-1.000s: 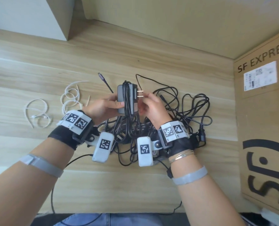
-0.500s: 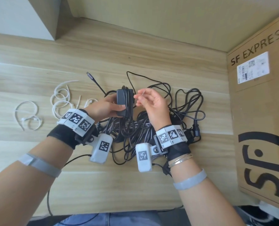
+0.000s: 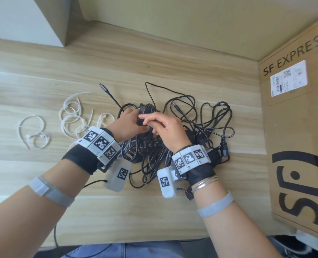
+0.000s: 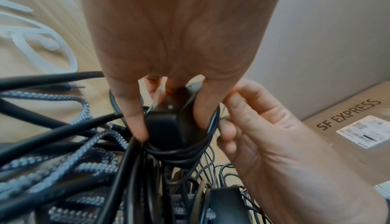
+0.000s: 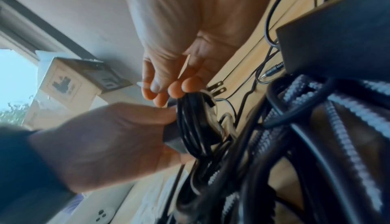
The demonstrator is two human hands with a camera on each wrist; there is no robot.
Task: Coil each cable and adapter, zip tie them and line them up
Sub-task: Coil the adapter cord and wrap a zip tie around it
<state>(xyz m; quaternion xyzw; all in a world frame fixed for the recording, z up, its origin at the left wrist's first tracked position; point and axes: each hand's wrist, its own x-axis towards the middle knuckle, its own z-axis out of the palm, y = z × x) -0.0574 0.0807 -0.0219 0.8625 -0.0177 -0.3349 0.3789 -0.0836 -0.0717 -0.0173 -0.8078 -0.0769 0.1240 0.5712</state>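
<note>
A small black adapter point(image 3: 143, 111) with its thin black cable wound round it is held over the cable tangle point(image 3: 201, 125). My left hand point(image 3: 136, 118) grips the adapter by its sides, thumb and fingers curled round it point(image 4: 168, 124). Touching it from the right, my right hand point(image 3: 149, 121) pinches a thin pale zip tie point(image 5: 209, 96) against the wound cable point(image 5: 191, 119) with its fingertips point(image 5: 175, 89). The adapter's two metal prongs point(image 5: 217, 89) point away from me. Loose white zip ties point(image 3: 70, 116) lie on the table to the left.
Under both wrists is a heap of black and braided grey cables point(image 3: 150, 155) and a larger black power brick point(image 5: 337, 40). A big cardboard box point(image 3: 296, 127) stands along the right side. A USB plug point(image 3: 103, 87) sticks out toward the back. The wall runs behind.
Both hands have sunk with the adapter onto the tangle. The right hand has left the prongs, pulled the pale strip up, and now pinches it against the wound cable.
</note>
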